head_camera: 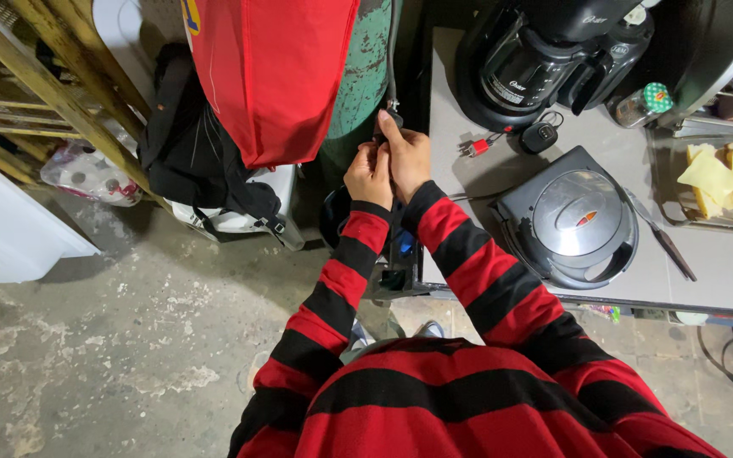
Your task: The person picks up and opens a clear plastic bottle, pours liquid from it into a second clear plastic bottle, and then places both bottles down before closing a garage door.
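Observation:
My left hand [369,174] and my right hand [405,153] are pressed together at the left edge of a grey counter [723,267], both closed on a small dark plug [391,114] at the end of a grey cable [394,51] that runs up along a green cylinder [366,68]. My sleeves are red with black stripes. The fingers hide most of the plug.
On the counter stand a black coffee maker [545,59], a round grey sandwich press [572,218], keys with a red fob [478,146], a knife [663,237] and a glass dish of yellow slices [723,178]. A red cloth [273,68], black bag [188,144] and wooden frame [53,93] stand left, on concrete floor.

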